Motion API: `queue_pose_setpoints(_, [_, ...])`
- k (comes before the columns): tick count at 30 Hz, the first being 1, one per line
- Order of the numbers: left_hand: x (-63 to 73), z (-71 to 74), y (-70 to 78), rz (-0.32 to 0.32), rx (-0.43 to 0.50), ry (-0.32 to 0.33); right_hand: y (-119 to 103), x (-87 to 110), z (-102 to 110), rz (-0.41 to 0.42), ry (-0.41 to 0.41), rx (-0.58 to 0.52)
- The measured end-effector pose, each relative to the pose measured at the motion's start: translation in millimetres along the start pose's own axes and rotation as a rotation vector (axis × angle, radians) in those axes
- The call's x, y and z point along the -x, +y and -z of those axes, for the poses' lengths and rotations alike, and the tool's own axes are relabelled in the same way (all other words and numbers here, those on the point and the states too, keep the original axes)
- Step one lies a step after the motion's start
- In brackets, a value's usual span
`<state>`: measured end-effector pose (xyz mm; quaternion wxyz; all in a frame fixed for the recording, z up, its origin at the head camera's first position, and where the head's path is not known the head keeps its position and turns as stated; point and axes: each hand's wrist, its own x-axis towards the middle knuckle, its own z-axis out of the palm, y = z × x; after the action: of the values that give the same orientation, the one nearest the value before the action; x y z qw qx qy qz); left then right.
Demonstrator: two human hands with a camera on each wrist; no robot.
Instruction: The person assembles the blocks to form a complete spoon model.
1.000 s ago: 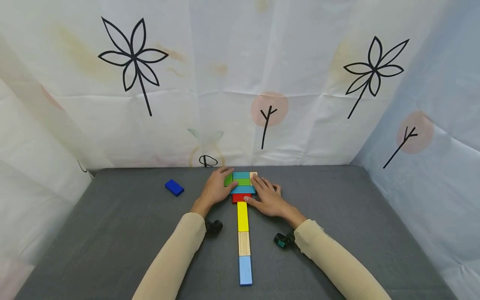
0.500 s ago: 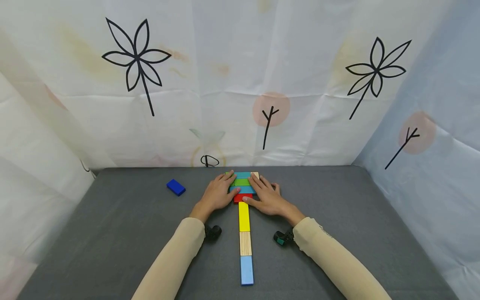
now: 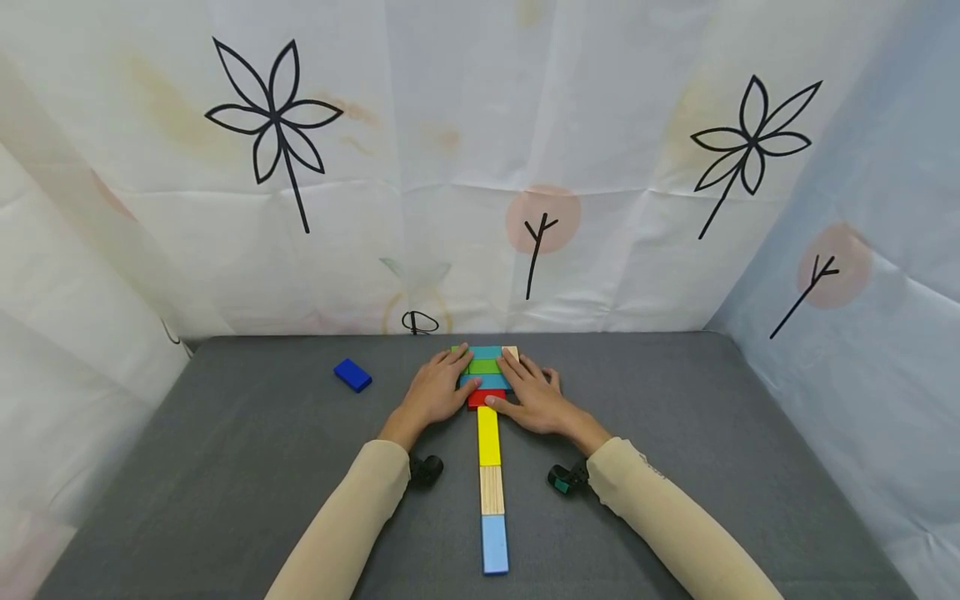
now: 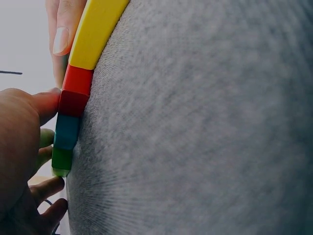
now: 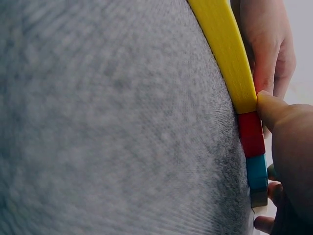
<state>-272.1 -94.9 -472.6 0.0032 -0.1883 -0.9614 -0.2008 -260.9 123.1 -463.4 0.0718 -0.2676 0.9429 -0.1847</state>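
Note:
In the head view, flat wooden blocks lie joined on the grey table. My left hand [image 3: 435,390] rests at the group's left side, fingers over a mostly hidden green block [image 3: 455,350] and thumb on the lower teal block [image 3: 491,382]. My right hand [image 3: 538,400] lies along the right side, fingertips by the natural wood block [image 3: 512,351], thumb at the red block [image 3: 477,401]. Between the hands show the upper teal block [image 3: 486,352] and a middle green block [image 3: 483,367]. A yellow block [image 5: 227,54] meets the red one in the right wrist view.
Below the yellow block, a plain wood block [image 3: 492,490] and a light blue block [image 3: 495,543] continue the line toward me. A dark blue block [image 3: 352,376] lies apart at left. White printed cloth [image 3: 465,167] stands behind the table.
My left hand has shifted slightly toward me, now covering more of the left green block. Its thumb has dropped onto the lower teal block. The right hand stays almost still.

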Motion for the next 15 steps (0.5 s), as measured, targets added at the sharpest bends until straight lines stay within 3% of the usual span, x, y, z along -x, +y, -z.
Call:
queue_pose_setpoints(10, [6.4,1.5,-7.7,-0.003,0.077,0.037,0.7,6.4,-1.9,-0.001,0.033,-0.041])
queue_pose_setpoints(15, [14.6,14.2,-19.8,0.019,0.151,0.113,0.3,10.1,-1.8,-0.007,0.023,-0.043])
